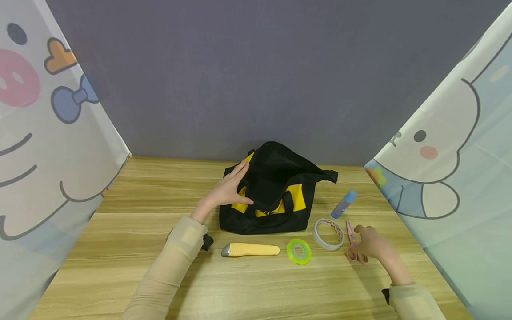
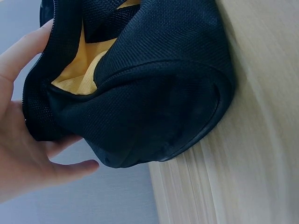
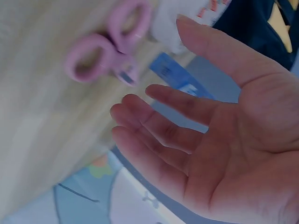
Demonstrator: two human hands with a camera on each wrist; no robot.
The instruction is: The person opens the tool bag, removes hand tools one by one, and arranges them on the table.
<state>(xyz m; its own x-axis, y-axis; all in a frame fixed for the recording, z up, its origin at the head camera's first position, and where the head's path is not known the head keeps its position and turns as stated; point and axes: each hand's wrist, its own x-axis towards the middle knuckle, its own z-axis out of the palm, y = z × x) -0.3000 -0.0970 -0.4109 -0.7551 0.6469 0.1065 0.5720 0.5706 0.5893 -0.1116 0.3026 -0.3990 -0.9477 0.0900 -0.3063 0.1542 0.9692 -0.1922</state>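
Note:
A black and yellow zip bag stands at the back middle with its top gaping. My left hand is at the left side of its mouth. In the left wrist view, the fingers lie behind the zipper edge of the bag, while the thumb sticks out straight and free. Over pink-handled scissors hovers my right hand, palm down and fingers loosely bent. The right wrist view has the scissors lying beyond the fingertips, with nothing in the hand.
A blue glue stick lies right of the bag. In front are a white tape roll, a green tape roll and a yellow utility knife. A black object shows beside the left sleeve. Printed curtains flank the wooden table.

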